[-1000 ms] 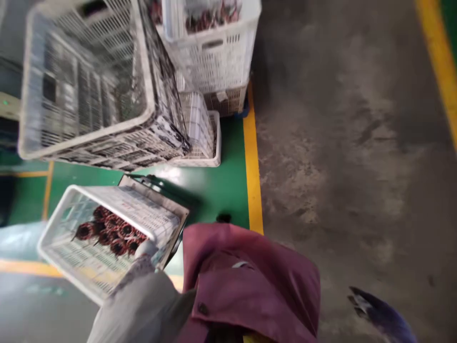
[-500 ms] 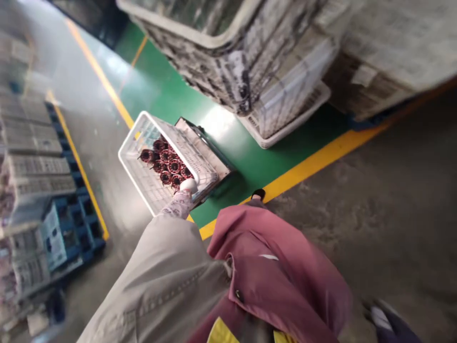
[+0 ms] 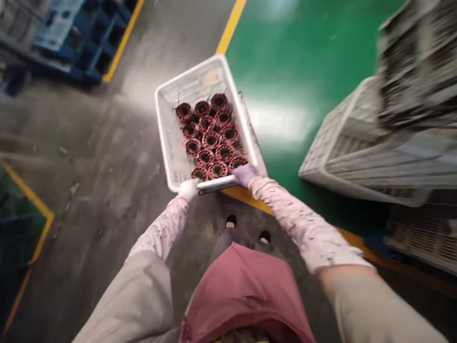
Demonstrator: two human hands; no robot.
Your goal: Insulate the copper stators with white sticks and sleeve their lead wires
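A white plastic crate [image 3: 167, 128] sits low in front of me, on what looks like a small cart. It holds several round copper-wound coils [image 3: 210, 140] packed in rows. My left hand [image 3: 188, 189], in a white glove, is closed on the crate's near edge at its left corner. My right hand [image 3: 245, 174], in a purple glove, is closed on the same near edge at the right corner, by a metal bar [image 3: 217, 185]. Both arms wear pink patterned sleeves. My two shoes [image 3: 246, 228] show just below the crate.
Stacked white slatted crates [image 3: 360, 152] stand at the right on the green floor. Yellow lines [image 3: 232, 21] border the grey concrete lane. Blue pallets [image 3: 82, 47] with more crates lie at the far left. A green zone with a yellow edge [image 3: 35, 209] is at the left.
The view has swung round to face the crate squarely. My right hand, earlier hanging free at the lower right, now grips the crate's near edge beside the left hand.
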